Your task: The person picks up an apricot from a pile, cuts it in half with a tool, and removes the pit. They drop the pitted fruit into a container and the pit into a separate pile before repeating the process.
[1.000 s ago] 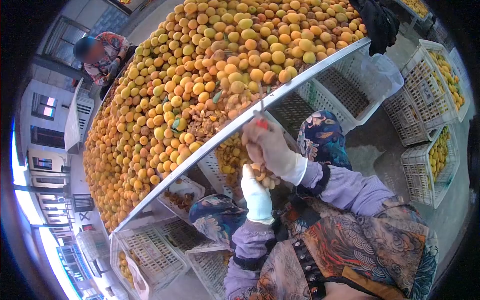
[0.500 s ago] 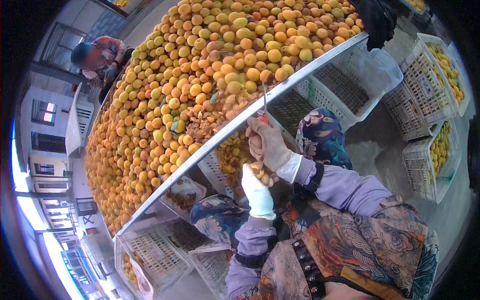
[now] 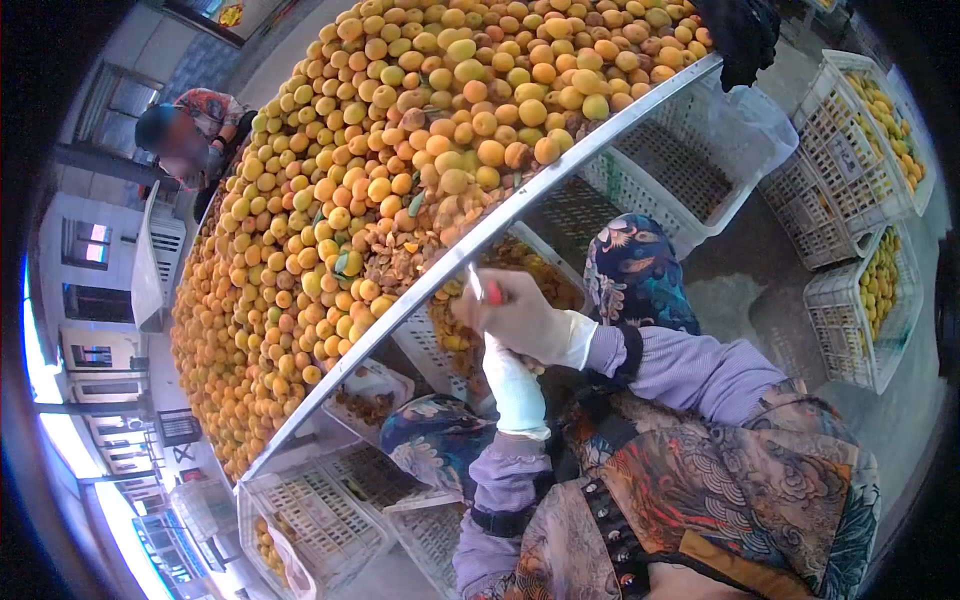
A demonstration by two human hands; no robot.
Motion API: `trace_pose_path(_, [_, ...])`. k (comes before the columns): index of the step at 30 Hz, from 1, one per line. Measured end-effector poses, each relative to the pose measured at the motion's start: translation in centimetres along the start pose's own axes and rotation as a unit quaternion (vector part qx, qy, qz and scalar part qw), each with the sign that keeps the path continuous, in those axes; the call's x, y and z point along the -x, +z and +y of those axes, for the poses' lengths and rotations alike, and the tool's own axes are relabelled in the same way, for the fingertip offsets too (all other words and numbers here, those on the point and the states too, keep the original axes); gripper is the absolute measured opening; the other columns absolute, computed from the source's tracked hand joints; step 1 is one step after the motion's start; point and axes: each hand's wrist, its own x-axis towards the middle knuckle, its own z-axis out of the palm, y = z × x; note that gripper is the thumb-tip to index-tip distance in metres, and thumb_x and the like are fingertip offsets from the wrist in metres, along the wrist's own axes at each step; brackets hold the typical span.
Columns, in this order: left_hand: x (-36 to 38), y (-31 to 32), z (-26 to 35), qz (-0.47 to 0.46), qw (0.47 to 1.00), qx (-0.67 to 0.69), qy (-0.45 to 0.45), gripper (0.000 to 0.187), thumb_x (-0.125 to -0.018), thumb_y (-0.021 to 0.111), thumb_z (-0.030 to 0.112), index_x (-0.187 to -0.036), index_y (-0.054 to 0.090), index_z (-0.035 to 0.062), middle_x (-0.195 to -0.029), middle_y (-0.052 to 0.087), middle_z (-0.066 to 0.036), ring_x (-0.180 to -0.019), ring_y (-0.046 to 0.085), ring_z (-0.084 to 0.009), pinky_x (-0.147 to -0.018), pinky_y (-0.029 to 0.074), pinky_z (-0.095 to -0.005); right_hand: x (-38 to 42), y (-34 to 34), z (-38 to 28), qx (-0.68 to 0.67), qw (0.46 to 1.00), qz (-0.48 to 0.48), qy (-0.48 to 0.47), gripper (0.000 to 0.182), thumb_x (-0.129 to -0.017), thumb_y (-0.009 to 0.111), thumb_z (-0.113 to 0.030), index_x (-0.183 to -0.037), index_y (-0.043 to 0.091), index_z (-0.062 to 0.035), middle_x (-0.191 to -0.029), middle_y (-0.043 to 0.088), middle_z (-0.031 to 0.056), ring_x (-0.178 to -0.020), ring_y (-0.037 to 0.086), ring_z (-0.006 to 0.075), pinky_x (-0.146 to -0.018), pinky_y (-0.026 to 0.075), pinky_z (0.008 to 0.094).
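Observation:
My right hand, in a pale glove, is closed around the red handle of a small knife. The short blade points up towards the table's metal rim. Directly below it is my left hand, gloved in white, with its fingers mostly covered by the right hand. An apricot showed in the left fingers half a second ago; now the fruit is hidden. Under both hands stands a crate with cut apricot pieces. Whole apricots are heaped on the sloping table, with pits and scraps near its edge.
White crates stand under the table on the left, and another crate on the right. Filled crates are stacked further right. A black-gloved hand rests at the table's far right corner. Another person sits across the heap.
My right hand has come down and left over my left hand, bringing the knife away from the table's rim. The apricot in my left fingers has gone out of sight. The view has shifted slightly.

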Motion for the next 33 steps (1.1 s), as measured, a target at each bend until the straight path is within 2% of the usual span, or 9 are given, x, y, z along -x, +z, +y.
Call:
trace_pose_path(2, [0.4, 0.5, 0.4, 0.017, 0.998, 0.037, -0.052, 0.034, -0.095, 0.042, 0.042, -0.103, 0.053, 0.0110, -0.081, 0.052, 0.001, -0.062, 0.044, -0.0081, -0.056, 0.043, -0.0217, -1.1, -0.1, -0.2, -0.219, 0.945, 0.170, 0.172, 0.022, -0.087, 0.061, -0.023, -0.075, 0.056, -0.0044, -0.056, 0.050, -0.0002, -0.048, 0.045, 0.0070, -0.044, 0.036, 0.0221])
trace_pose_path(3, [0.6, 1.1, 0.6, 0.036, 0.998, 0.045, -0.038, 0.036, -0.096, 0.038, 0.043, -0.095, 0.051, 0.0094, -0.073, 0.050, 0.001, -0.055, 0.043, -0.0075, -0.051, 0.042, -0.0220, -0.9, -1.8, 0.7, -0.247, 0.938, 0.130, 0.208, 0.022, -0.085, 0.063, -0.023, -0.075, 0.052, -0.0067, -0.053, 0.048, 0.0005, -0.038, 0.042, 0.0092, -0.035, 0.034, 0.0270])
trace_pose_path(7, [0.5, 1.1, 0.5, 0.015, 0.996, 0.084, -0.014, 0.038, -0.097, 0.037, 0.044, -0.086, 0.048, 0.0084, -0.063, 0.041, 0.003, -0.046, 0.036, -0.0064, -0.046, 0.041, -0.0226, -1.2, -2.3, 1.7, -0.375, 0.862, 0.219, 0.262, 0.027, -0.088, 0.056, -0.027, -0.071, 0.047, -0.0082, -0.043, 0.033, -0.0043, -0.030, 0.025, 0.0087, -0.031, 0.018, 0.0266])
trace_pose_path(10, [-0.1, 0.6, -0.1, -0.017, 0.993, 0.121, 0.002, 0.036, -0.096, 0.039, 0.043, -0.086, 0.048, 0.0095, -0.065, 0.038, 0.004, -0.047, 0.032, -0.0061, -0.045, 0.036, -0.0223, -1.2, -2.5, 1.7, -0.441, 0.822, 0.230, 0.277, 0.025, -0.092, 0.050, -0.028, -0.077, 0.046, -0.0082, -0.045, 0.029, -0.0057, -0.031, 0.024, 0.0073, -0.031, 0.019, 0.0244])
trace_pose_path(15, [0.1, 1.1, 0.2, -0.022, 0.986, 0.167, -0.009, 0.030, -0.095, 0.045, 0.041, -0.087, 0.049, 0.0125, -0.073, 0.042, 0.004, -0.057, 0.033, -0.0070, -0.053, 0.030, -0.0218, -1.5, -2.0, 1.1, -0.373, 0.868, 0.214, 0.246, 0.028, -0.089, 0.054, -0.028, -0.072, 0.047, -0.0080, -0.043, 0.032, -0.0038, -0.029, 0.025, 0.0098, -0.030, 0.020, 0.0270])
trace_pose_path(21, [-0.1, 0.6, 1.5, -0.137, 0.960, 0.245, -0.024, 0.022, -0.095, 0.046, 0.032, -0.095, 0.051, 0.0110, -0.079, 0.045, 0.003, -0.071, 0.041, -0.0111, -0.065, 0.038, -0.0263, -2.5, -2.3, 0.9, -0.341, 0.887, 0.186, 0.249, 0.028, -0.088, 0.055, -0.028, -0.071, 0.048, -0.0067, -0.041, 0.033, -0.0018, -0.027, 0.028, 0.0113, -0.027, 0.023, 0.0280])
trace_pose_path(24, [-2.1, -0.9, 1.6, -0.175, 0.977, 0.106, 0.059, 0.022, -0.089, 0.045, 0.000, -0.110, 0.051, 0.0031, -0.093, 0.046, -0.006, -0.080, 0.047, -0.0151, -0.074, 0.044, -0.0276, -3.7, -2.0, 0.7, -0.361, 0.880, 0.180, 0.252, 0.029, -0.088, 0.057, -0.029, -0.071, 0.049, -0.0071, -0.041, 0.036, -0.0003, -0.026, 0.030, 0.0125, -0.027, 0.024, 0.0286])
trace_pose_path(28, [-3.1, 0.3, 5.5, -0.128, 0.985, 0.063, 0.097, 0.019, -0.092, 0.047, 0.016, -0.103, 0.051, 0.0015, -0.078, 0.051, -0.005, -0.069, 0.050, -0.0148, -0.071, 0.046, -0.0298, -6.1, -2.5, -1.3, -0.325, 0.894, 0.266, 0.157, 0.029, -0.093, 0.047, -0.030, -0.075, 0.049, -0.0072, -0.043, 0.033, -0.0005, -0.032, 0.031, 0.0132, -0.032, 0.027, 0.0281])
trace_pose_path(33, [-6.7, 0.2, 10.1, -0.054, 0.970, -0.055, 0.230, 0.023, -0.092, 0.049, 0.026, -0.092, 0.049, 0.0030, -0.065, 0.047, -0.003, -0.060, 0.049, -0.0137, -0.069, 0.047, -0.0310, -5.0, -5.0, -1.5, -0.310, 0.906, 0.249, 0.143, 0.029, -0.091, 0.052, -0.032, -0.076, 0.049, -0.0078, -0.044, 0.032, -0.0012, -0.032, 0.029, 0.0125, -0.031, 0.025, 0.0279])
